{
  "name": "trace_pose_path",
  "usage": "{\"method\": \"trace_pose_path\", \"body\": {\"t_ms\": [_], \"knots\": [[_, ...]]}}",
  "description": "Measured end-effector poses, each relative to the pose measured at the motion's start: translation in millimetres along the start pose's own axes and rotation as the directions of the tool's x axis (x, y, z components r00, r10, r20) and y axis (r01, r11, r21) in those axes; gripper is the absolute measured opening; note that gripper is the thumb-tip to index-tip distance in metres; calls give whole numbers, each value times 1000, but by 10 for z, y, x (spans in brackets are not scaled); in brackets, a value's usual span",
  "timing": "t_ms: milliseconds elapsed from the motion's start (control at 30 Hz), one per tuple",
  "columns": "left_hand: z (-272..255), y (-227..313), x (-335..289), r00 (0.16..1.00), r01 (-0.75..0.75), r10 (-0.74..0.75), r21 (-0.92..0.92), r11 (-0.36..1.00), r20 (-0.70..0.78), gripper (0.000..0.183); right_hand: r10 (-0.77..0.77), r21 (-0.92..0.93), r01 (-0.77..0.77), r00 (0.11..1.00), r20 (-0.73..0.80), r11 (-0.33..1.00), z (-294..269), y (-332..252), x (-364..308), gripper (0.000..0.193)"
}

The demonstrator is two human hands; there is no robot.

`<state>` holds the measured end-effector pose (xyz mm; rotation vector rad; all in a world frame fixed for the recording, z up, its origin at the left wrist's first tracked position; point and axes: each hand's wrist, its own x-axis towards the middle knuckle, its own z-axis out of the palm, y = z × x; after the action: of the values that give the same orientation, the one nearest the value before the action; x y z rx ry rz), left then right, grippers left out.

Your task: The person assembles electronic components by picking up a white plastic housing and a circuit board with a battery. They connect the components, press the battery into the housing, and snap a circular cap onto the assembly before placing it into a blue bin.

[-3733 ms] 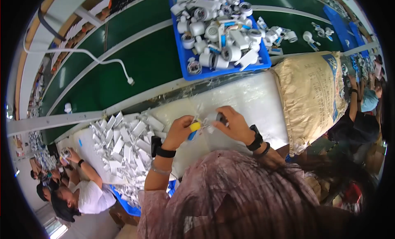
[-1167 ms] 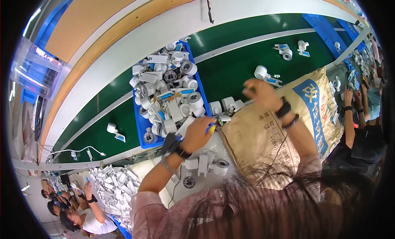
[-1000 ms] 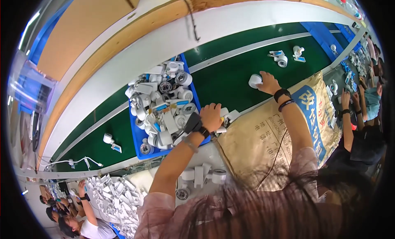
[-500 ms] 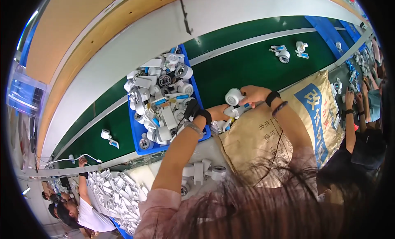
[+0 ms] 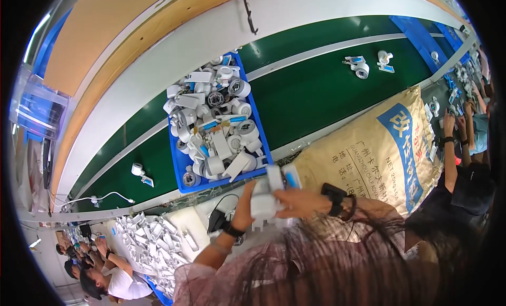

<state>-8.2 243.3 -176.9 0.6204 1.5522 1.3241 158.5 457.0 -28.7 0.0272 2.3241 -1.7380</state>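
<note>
Close to my body, over the near worktop, both hands are closed on a white plastic unit (image 5: pixel 263 205), smeared by motion. My left hand (image 5: pixel 243 208) grips its left side with fingers pointing up. From the right, my right hand (image 5: pixel 303 201) holds it, fingertips pressed on its face. An upright white part with a blue patch (image 5: pixel 282 178) shows just beyond the fingers; whether it joins the held unit I cannot tell. Ahead and to the left stands a blue crate (image 5: pixel 258 119), heaped with similar white units with round heads and blue pieces.
A large brown sack (image 5: pixel 363 153) lies to the right. Behind the crate runs a green conveyor belt (image 5: pixel 311 90) carrying a few white units (image 5: pixel 361 70). White plastic parts (image 5: pixel 147 237) are piled at the lower left near a person in a white shirt (image 5: pixel 124 279). Other people work at right.
Both hands have come back toward my body, from beside the crate and sack's far edge to the near worktop. The unit moved with them, and small parts beside the crate's corner are gone from view.
</note>
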Motion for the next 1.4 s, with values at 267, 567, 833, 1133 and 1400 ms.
{"method": "trace_pose_path", "body": {"t_ms": [267, 567, 833, 1133, 1400], "knots": [[-528, -51, -894, 985, 118, -170, 706, 699, 4, 79, -380, -506, 414, 909, 174, 757, 228, -6, 24, 42], [-687, 433, -987, 989, 28, 99, 788, 615, -112, 34, -148, -660, -223, 877, -457, 717, -2081, 366, -168, 43], [-946, -164, -1168, 936, 320, -141, 611, 724, -323, 29, 227, 32, -895, 78, -971, 445, -4116, 2015, -727, 56], [-780, 300, -905, 940, 339, -214, 792, 508, -265, 31, 226, 229, -894, -149, -963, 385, -4547, 2784, -1084, 80], [-476, 504, -786, 895, 432, -272, 842, 324, -354, 29, 436, -102, -816, 405, -804, 569, -4317, 2000, -262, 94]]}}
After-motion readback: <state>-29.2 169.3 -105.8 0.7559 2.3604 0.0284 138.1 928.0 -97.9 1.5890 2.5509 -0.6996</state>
